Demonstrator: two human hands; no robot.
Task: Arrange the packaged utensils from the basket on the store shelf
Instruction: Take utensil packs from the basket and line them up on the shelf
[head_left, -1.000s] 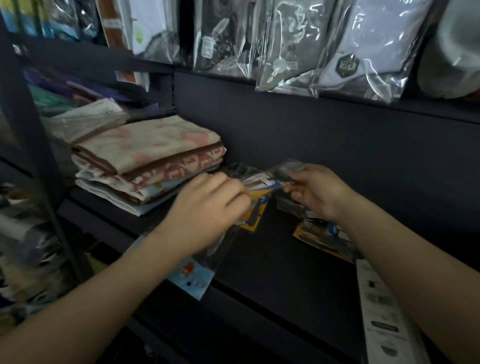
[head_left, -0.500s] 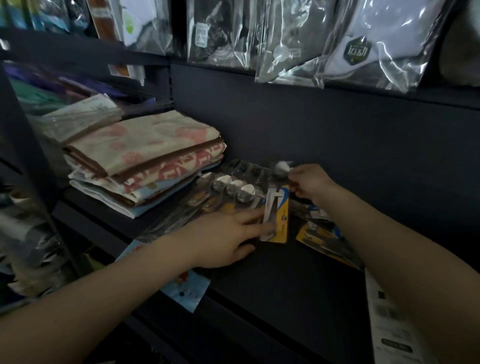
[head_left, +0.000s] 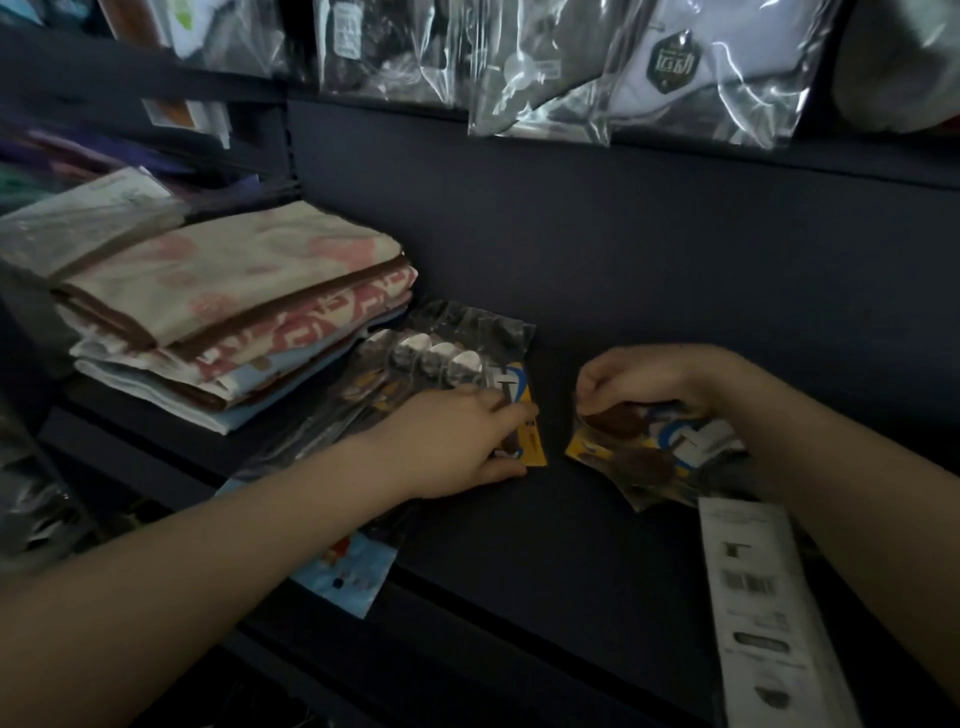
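Since a moment ago the right hand (head_left: 654, 384) has dropped from the spoon pack (head_left: 457, 358) to pinch a second utensil packet (head_left: 649, 452) — likely squaring it alongside. Left hand (head_left: 457, 441) presses flat, ungripping, on the spoon pack beside the folded towels (head_left: 234, 312) on the shelf (head_left: 519, 545).

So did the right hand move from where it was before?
Yes. The right hand left the spoon packet beside the folded towels and went right, onto the packets lying there.

Bare dark shelf (head_left: 545, 545) lies open between the clear spoon packet (head_left: 441, 358) and yellow-carded packets (head_left: 649, 457); folded patterned towels (head_left: 234, 312) block the left.
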